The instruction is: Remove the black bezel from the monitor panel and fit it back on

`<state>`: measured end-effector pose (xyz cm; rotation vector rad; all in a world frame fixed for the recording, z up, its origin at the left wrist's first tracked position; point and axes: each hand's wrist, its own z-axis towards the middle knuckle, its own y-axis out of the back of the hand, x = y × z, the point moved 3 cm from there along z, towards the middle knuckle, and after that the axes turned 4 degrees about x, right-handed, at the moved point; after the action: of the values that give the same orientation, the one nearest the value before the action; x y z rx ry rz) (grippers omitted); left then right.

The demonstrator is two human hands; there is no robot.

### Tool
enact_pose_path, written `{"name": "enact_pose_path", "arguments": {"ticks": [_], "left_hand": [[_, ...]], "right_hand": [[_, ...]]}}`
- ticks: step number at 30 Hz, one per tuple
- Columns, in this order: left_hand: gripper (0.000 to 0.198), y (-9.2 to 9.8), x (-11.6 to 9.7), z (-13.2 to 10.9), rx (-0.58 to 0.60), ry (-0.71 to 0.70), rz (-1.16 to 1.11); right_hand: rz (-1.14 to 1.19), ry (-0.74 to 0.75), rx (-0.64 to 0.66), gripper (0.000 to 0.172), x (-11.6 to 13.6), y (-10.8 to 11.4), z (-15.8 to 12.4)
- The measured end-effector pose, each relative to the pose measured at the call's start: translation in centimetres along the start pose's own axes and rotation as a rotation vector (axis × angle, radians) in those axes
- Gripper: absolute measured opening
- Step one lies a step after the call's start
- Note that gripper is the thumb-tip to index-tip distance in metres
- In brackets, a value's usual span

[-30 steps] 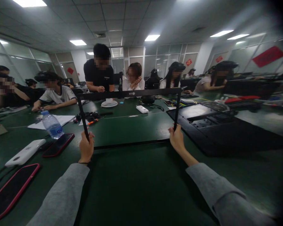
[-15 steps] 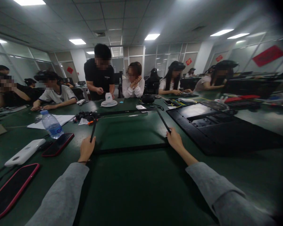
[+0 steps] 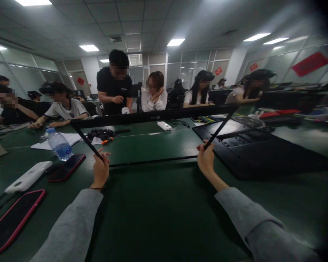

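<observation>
I hold a thin black rectangular monitor bezel frame (image 3: 153, 115) by its two side bars. My left hand (image 3: 100, 170) is closed round the left bar, and my right hand (image 3: 206, 160) is closed round the right bar. The frame's near edge rests on the green table (image 3: 158, 214), and its far top bar is lifted and tilted toward me. Both my arms are in grey sleeves.
A black monitor back shell (image 3: 251, 153) lies to the right. At the left are a water bottle (image 3: 59, 144), a red-edged phone (image 3: 67, 167), a white phone case (image 3: 28, 176) and another phone (image 3: 13, 220). Several people sit or stand round the far side.
The frame stood upright, was laid nearly flat on the table half a second ago, and now its far bar is raised again, tilting toward me. My hands keep their hold.
</observation>
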<state>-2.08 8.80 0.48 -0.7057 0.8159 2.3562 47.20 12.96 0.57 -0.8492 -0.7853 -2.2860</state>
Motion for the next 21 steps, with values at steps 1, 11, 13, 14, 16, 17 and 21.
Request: {"name": "enact_pose_path", "arguments": {"ticks": [1, 11, 13, 14, 16, 17, 21], "left_hand": [[0.034, 0.0, 0.2, 0.0, -0.004, 0.000, -0.010], [0.031, 0.0, 0.7, -0.1, 0.086, 0.111, 0.075], [0.032, 0.1, 0.7, -0.1, 0.087, 0.133, 0.134], [0.031, 0.1, 0.9, -0.1, 0.093, 0.146, 0.164], [0.029, -0.1, 1.3, 0.0, 0.132, 0.165, 0.221], [0.028, -0.2, 1.7, 0.0, 0.162, 0.165, 0.245], [0.024, -0.9, 3.2, 0.1, 0.291, 0.104, 0.336]], "right_hand": [[0.005, 0.013, -0.013, 0.040, 0.0, 0.0, 0.0], [-0.092, -0.007, 0.150, 0.044, -1.9, -1.1, 0.1], [-0.129, -0.001, 0.155, 0.046, -2.2, -1.2, 0.1], [-0.148, -0.005, 0.166, 0.047, -2.5, -1.3, 0.1], [-0.204, -0.007, 0.205, 0.048, -3.1, -1.6, 0.1], [-0.243, 0.004, 0.228, 0.046, -3.5, -1.8, 0.1], [-0.427, 0.069, 0.291, 0.037, -5.1, -2.3, 0.0]]}}
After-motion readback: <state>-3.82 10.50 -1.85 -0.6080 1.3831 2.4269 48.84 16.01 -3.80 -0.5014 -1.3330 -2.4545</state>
